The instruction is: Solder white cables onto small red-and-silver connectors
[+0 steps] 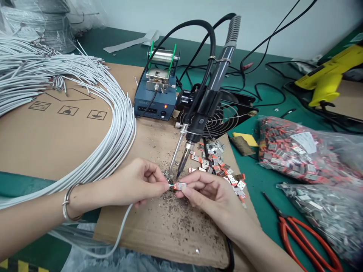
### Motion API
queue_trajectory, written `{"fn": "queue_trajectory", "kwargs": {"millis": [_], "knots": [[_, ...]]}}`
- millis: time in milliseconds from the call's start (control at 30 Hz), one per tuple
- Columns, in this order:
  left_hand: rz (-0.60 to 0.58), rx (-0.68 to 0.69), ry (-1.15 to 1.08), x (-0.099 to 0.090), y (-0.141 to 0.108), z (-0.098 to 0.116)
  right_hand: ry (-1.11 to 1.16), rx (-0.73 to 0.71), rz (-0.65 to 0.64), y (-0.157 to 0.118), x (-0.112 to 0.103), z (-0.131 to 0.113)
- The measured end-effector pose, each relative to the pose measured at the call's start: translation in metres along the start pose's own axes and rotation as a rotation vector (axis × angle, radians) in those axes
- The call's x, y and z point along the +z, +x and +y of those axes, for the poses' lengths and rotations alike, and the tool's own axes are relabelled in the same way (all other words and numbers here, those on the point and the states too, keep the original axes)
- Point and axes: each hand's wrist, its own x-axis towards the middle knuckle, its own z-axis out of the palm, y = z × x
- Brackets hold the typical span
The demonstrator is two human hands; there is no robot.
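Observation:
My left hand (141,179) pinches the end of a white cable (124,219), whose length hangs down below the fingers. Between the thumb and fingers of my right hand (208,192) is a small USB connector (181,186) with a metal shell and an orange-red part. The cable's thin wires meet the connector's orange end. Right above that spot stands a fixed soldering iron (185,156), its tip pointing down at the joint; contact is too small to tell. A thin metal solder feed tube (177,151) runs down beside the tip.
Loose USB connectors (215,158) lie right of the iron. A bundle of white cables (119,124) curves along the left. Behind sit a blue solder feeder (154,102) and a black fan (227,117). Bagged connectors (289,151) and red-handled pliers (300,234) lie right.

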Motion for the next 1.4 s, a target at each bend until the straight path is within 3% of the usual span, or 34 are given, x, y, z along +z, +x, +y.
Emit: {"fn": "queue_trajectory", "kwargs": {"millis": [433,733,1000,1400], "knots": [[0.002,-0.019,0.035,0.001,0.001,-0.002,0.009,0.031,-0.015,0.001,0.002,-0.002],[-0.057,0.057,0.004,0.019,-0.018,-0.019,-0.093,-0.022,-0.188,-0.017,-0.010,-0.007],[0.076,0.316,0.498,0.049,-0.046,-0.031,-0.036,-0.037,-0.245,-0.052,-0.010,-0.008],[0.115,0.502,0.600,0.080,-0.066,-0.043,-0.045,-0.121,-0.251,-0.085,-0.003,0.008]]}}
